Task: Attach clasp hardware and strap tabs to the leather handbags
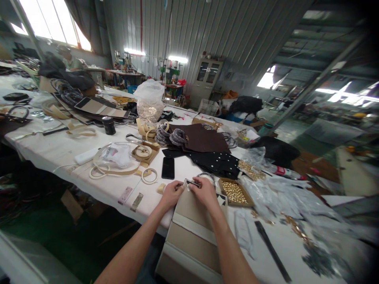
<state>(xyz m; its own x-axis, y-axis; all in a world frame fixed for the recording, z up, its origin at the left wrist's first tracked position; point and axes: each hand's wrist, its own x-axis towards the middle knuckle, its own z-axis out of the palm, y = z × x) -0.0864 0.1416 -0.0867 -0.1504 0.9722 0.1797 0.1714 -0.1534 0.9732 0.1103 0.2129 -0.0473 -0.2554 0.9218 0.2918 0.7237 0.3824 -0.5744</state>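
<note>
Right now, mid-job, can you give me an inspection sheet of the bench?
Surface: table with a white cover, crowded.
Job's things: small metal clip above a beige panel at the near edge.
Clutter: tray of gold studs, phone, black tin, dark cloth, plastic sleeves.
Hands: left hand and right hand both pinch the clip.
Cables: thin white cord on the left.
Surroundings: another person at a far table; cabinet by the wall.
</note>
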